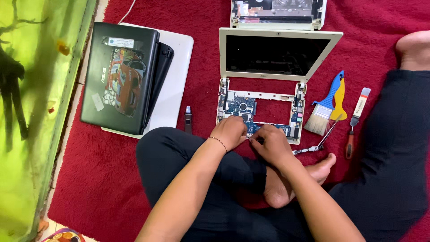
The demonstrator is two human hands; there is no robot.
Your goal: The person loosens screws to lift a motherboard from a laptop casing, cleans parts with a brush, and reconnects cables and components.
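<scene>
A white laptop base (299, 112) lies opened on the red carpet, its blue circuit board (239, 106) bare and its screen (274, 54) folded back flat. My left hand (230, 130) sits on the near edge of the board with fingers curled down onto it. My right hand (271, 144) is beside it, pinching a small thin metal tool (255, 140) whose tip points at the left hand. What lies under both hands is hidden. My crossed legs in dark trousers are right below the laptop.
A black laptop (120, 74) lies stacked on a white one (177, 85) at left. A small dark stick (188, 119) lies between them and the base. Right of the base: a blue-handled brush (324, 109), yellow pry tool (340, 96), red-handled screwdriver (354, 130), thin tool (313, 148). A further laptop part (277, 13) lies beyond.
</scene>
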